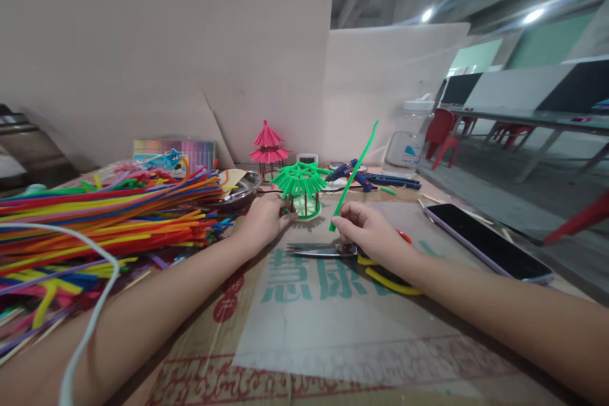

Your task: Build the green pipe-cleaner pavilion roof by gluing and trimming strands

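A small pavilion model (299,180) with a green pipe-cleaner roof, brown posts and a green-rimmed round base stands in the middle of the table. My left hand (264,222) is closed at the left side of its base, thumb and fingers gripping the edge. In my right hand (364,225), thumb and fingers pinch the lower part of a green pipe cleaner (358,165), which slants up and to the right. Below the hands lie scissors (328,251), blades pointing left; my right wrist partly hides their handles.
Bundles of coloured pipe cleaners (143,216) fill the left, crossed by a pale cable (98,311). Behind stand a pink-roofed pavilion (268,151), a blue glue gun (349,172) and a clear bottle (408,139). A phone (488,241) lies right; a translucent sheet (304,330) covers cardboard.
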The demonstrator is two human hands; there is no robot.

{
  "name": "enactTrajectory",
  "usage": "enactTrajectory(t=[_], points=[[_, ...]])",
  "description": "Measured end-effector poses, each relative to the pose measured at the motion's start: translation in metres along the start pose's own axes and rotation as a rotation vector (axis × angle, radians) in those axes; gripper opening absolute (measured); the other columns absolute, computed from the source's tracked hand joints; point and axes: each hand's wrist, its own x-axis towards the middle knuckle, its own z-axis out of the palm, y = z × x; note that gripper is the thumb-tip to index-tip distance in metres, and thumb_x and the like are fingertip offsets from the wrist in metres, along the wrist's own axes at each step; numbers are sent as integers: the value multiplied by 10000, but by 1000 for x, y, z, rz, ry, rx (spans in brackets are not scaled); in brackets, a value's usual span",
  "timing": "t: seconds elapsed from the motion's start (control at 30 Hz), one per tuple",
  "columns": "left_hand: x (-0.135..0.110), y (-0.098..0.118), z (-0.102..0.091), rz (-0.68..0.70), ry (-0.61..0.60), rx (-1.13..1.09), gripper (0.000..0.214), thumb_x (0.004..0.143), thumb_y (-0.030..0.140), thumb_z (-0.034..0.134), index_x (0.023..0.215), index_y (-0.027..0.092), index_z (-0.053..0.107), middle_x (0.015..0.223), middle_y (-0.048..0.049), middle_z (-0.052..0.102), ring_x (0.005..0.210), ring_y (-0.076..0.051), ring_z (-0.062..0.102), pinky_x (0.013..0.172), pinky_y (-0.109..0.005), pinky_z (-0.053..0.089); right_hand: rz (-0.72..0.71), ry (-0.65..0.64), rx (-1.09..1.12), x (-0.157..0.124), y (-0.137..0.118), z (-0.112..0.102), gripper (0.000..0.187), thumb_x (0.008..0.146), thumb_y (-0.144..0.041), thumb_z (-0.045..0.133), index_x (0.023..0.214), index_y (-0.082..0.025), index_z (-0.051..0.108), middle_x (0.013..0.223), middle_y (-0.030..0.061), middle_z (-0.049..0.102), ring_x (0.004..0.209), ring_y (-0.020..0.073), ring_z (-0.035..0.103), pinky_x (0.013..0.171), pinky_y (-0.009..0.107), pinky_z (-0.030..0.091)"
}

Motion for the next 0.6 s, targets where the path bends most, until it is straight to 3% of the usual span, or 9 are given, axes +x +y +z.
enactTrajectory(t=[0.37,0.5,0.6], points=[[1,-16,-3,-93,0,40,334,920,424,547,889,162,753,872,-112,749,857,-258,673,748,-320,444,46,-12,-1,-2,-6,0,259,818,-437,610,751,-202,523,587,-57,487,526,105,469,497,241,387],[-2,-5,-20,-53,-15,206,415,925,470,520,813,138,741,842,-160,730,834,-299,659,750,-372,437,51,-22,56,-1,-5,1,276,817,-461,617,761,-205,534,593,-63,478,521,104,470,490,239,401],[-8,18,-36,22,40,257,409,951,393,483,777,109,721,846,-186,709,876,-316,643,791,-401,424,76,-39,119,-2,-7,1,292,806,-474,632,760,-210,518,601,-72,463,509,97,457,491,239,411]])
